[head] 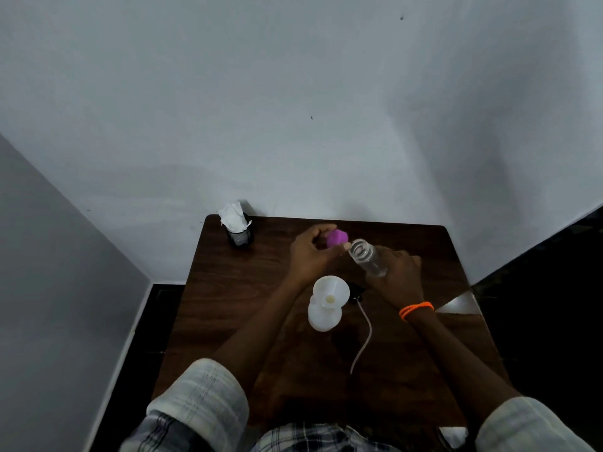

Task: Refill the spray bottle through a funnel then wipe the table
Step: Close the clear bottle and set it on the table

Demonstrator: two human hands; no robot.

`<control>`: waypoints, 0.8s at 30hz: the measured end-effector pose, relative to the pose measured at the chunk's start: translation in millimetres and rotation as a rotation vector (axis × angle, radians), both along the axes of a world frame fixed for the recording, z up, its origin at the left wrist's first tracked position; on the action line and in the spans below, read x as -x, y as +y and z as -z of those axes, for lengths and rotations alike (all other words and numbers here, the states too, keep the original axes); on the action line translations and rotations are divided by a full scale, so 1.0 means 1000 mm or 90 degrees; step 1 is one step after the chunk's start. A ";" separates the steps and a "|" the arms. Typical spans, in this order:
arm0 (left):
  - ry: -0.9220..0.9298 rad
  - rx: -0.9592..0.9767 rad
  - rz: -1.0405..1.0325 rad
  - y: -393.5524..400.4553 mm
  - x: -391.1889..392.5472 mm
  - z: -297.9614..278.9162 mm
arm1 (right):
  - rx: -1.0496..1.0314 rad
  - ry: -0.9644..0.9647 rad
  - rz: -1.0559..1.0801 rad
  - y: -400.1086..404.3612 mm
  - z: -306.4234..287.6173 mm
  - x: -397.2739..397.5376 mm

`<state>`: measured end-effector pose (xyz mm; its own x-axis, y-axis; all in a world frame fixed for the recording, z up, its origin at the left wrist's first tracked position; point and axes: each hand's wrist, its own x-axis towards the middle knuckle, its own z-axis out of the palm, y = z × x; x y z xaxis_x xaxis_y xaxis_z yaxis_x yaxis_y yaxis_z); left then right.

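Observation:
A white spray bottle (324,316) stands near the middle of the dark wooden table (248,321) with a white funnel (331,291) seated in its neck. Its black spray head (355,294) with a pale dip tube (363,337) lies on the table just right of it. My right hand (396,274) grips a clear plastic water bottle (367,257), tilted with its open mouth toward the left. My left hand (310,252) holds a purple cap (337,238) just left of that mouth.
A black mesh cup stuffed with white tissue (235,223) stands at the table's far left corner against the wall. The table's right edge (470,288) drops to a dark floor. Something white (453,435) lies near my right sleeve.

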<state>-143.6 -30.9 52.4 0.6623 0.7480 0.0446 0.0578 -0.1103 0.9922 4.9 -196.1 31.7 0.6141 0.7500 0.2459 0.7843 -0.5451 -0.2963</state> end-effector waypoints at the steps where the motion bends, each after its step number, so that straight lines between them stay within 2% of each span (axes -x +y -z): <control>1: -0.005 -0.016 0.007 0.001 -0.006 -0.006 | -0.017 0.011 -0.002 0.004 -0.005 0.000; 5: -0.015 -0.083 0.030 0.002 -0.030 -0.026 | -0.051 0.066 -0.006 0.021 -0.017 -0.001; 10: 0.001 -0.137 0.037 0.004 -0.048 -0.046 | -0.186 0.236 -0.002 0.032 -0.030 0.004; 14: -0.012 -0.146 0.034 0.005 -0.049 -0.052 | -0.214 0.295 0.014 0.038 -0.036 0.002; 18: -0.061 -0.095 0.013 0.006 -0.047 -0.057 | -0.235 0.317 0.018 0.044 -0.041 -0.001; 24: -0.119 0.106 -0.037 0.010 -0.043 -0.059 | -0.268 0.361 0.015 0.052 -0.053 0.000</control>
